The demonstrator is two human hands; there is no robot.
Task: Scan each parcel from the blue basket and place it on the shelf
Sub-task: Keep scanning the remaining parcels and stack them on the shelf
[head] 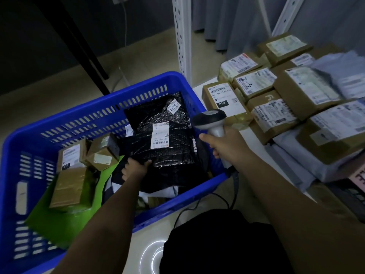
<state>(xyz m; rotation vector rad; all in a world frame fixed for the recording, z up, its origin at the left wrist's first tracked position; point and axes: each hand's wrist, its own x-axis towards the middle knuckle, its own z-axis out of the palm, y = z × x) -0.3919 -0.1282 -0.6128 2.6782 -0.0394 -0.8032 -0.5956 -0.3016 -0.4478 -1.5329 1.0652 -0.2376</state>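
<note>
Head view, basket: blue basket [98, 107] fills the left and centre of the frame, slotted walls, standing on the floor.
Basket contents: black plastic bag parcel [164, 139] in the middle, white label with barcode facing up, a second small tag near its upper edge. Small cardboard boxes [88, 153] at lower left, lying on a green sheet [59, 220]. More soft parcels partly hidden beneath the black one.
Left hand: left hand [135, 168] reaches into the basket at centre; fingers curled over the lower left edge of the black parcel, gripping it.
Right hand: right hand [225, 144] right of centre, over the basket's right rim; fingers wrapped round the handle of a grey scanner [210, 119]. Scanner head tilts toward the black parcel's label. Its cable [197, 206] trails down to the floor.
Shelf: shelf [256, 143] at right of frame, white upright post [183, 36] at top centre. Labelled cardboard boxes [276, 99] packed side by side on it, pale plastic mailers [347, 76] among them at far right.
</note>
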